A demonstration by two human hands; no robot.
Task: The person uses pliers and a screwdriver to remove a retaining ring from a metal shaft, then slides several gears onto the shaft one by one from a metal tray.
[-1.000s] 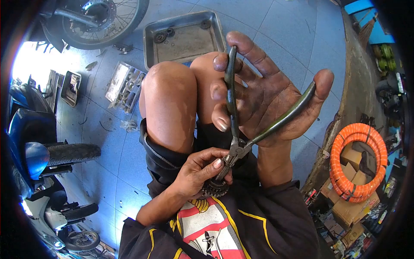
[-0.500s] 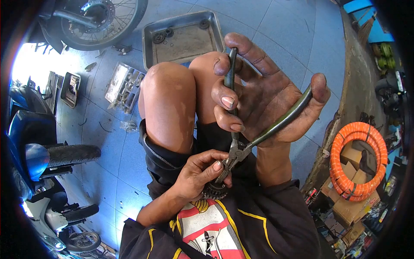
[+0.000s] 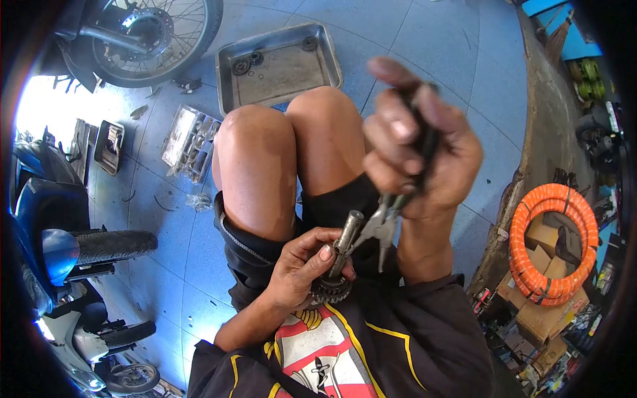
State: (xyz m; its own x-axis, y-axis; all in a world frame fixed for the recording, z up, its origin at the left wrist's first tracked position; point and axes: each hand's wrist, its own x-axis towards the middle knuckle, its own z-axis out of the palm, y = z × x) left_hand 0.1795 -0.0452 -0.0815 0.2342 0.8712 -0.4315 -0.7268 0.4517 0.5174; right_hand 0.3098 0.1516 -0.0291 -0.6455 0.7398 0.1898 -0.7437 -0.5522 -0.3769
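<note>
Low in the middle, my left hand [image 3: 305, 265] is closed around a metal gear shaft [image 3: 348, 233], which stands tilted with a toothed gear [image 3: 332, 290] at its lower end, near my shirt. To the right and higher, my right hand [image 3: 428, 146] is closed on the dark handles of a pair of pliers [image 3: 380, 229]; motion blurs this hand. The jaws of the pliers are spread, one tip close to the shaft beside my left fingers, the other pointing down at the right. Whether the near tip touches the shaft is hard to tell.
Beyond my knees a metal tray [image 3: 279, 99] holds several small gears and rings. An open parts case [image 3: 190, 142] and a small tray [image 3: 109, 147] lie at the left, near motorcycles. An orange coiled hose [image 3: 524, 265] rests on cardboard boxes at the right.
My right hand has closed from a wide spread around the handles. The pliers have turned and shifted right, off the shaft's upper part, which now shows. My left hand has hardly moved.
</note>
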